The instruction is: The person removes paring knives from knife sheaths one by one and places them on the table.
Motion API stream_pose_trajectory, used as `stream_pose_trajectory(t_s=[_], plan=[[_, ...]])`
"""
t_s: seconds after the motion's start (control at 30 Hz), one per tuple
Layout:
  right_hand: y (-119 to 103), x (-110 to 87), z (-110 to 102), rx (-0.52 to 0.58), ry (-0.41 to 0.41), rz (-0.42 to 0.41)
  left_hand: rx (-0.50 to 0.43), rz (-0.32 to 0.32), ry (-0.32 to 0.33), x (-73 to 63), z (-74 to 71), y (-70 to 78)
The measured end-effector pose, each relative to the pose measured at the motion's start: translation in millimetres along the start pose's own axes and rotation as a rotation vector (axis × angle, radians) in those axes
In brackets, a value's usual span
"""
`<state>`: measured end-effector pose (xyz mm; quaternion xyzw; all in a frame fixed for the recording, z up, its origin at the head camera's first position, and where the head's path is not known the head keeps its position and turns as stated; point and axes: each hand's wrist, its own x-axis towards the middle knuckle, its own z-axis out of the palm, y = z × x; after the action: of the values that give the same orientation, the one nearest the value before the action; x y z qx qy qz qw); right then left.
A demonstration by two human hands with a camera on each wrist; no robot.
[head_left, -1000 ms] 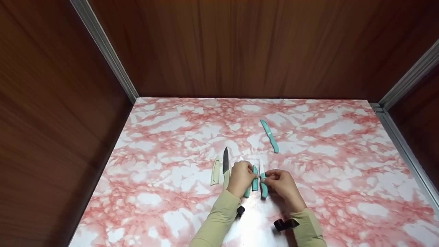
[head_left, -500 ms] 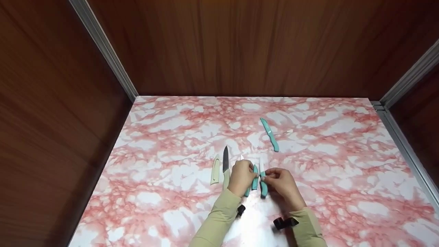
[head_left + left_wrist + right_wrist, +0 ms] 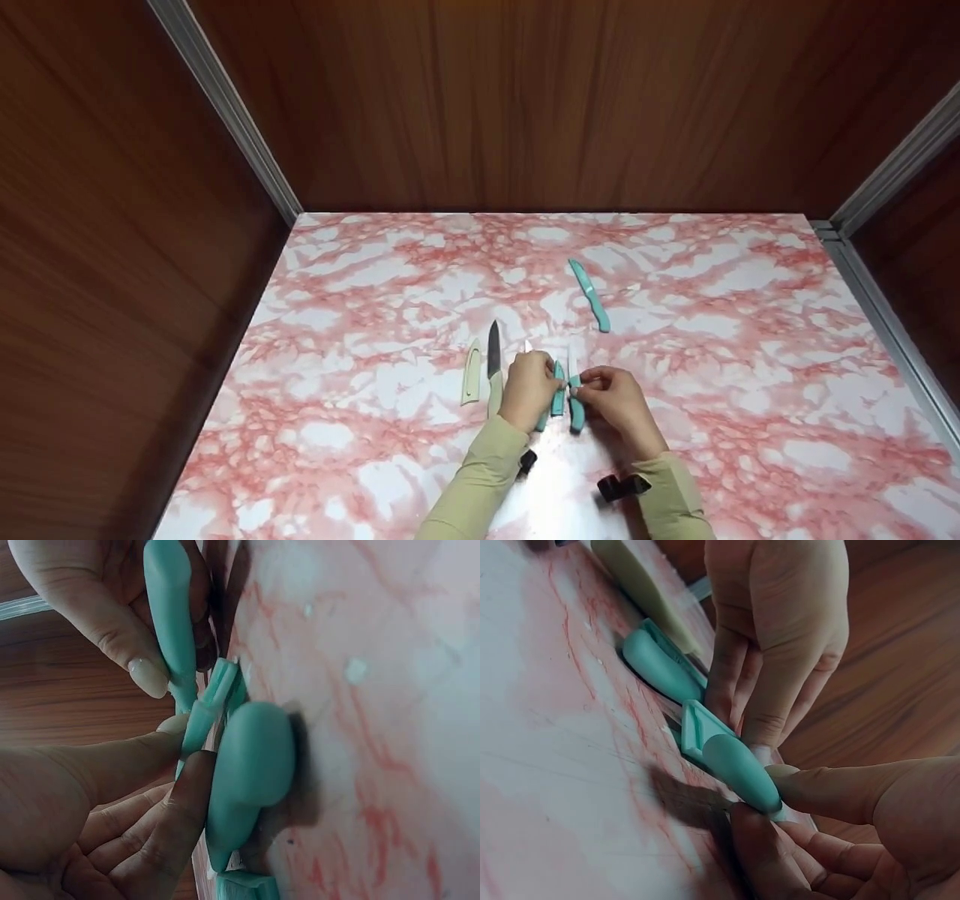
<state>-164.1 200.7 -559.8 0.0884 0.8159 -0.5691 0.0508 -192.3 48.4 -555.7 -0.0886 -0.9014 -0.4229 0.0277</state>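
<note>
In the head view my left hand [image 3: 527, 388] pinches a teal knife sheath [image 3: 557, 401] between thumb and fingers. Just right of it, my right hand [image 3: 618, 401] pinches the teal handle of a knife [image 3: 577, 417], whose blade points away from me. Sheath and knife stand side by side, very close together. Under the left hand lies a second teal knife [image 3: 541, 422], mostly hidden; its rounded handle [image 3: 255, 754] shows large in the left wrist view. From the right wrist, the sheath's open end [image 3: 697, 731] appears beside the held handle [image 3: 742, 772].
Left of the hands lie a pale green knife [image 3: 493, 352] with a dark blade and a pale green sheath [image 3: 471, 375]. Farther back is a teal knife in its sheath [image 3: 589, 296]. Brown wood-grain panels [image 3: 480, 105] border the red-and-white marbled table [image 3: 360, 315].
</note>
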Motion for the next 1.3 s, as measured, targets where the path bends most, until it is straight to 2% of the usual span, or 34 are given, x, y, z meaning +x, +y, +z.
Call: stream_pose_trajectory(t_s=[0.47,0.77,1.13,1.3], plan=[[-7,3.3,0,-0.195,0.032,-0.045,0.093,0.034,0.022,-2.5,0.7,1.1],[-5,1.9,-1,-0.244,0.037,-0.058,0.156,0.058,0.050,-7.8,6.0,3.2],[-4,1.0,-1,-0.211,0.044,-0.048,0.192,0.084,0.074,-12.5,10.5,8.0],[-4,2.2,0,-0.267,0.058,-0.079,0.203,0.090,0.080,-13.6,9.7,9.1]])
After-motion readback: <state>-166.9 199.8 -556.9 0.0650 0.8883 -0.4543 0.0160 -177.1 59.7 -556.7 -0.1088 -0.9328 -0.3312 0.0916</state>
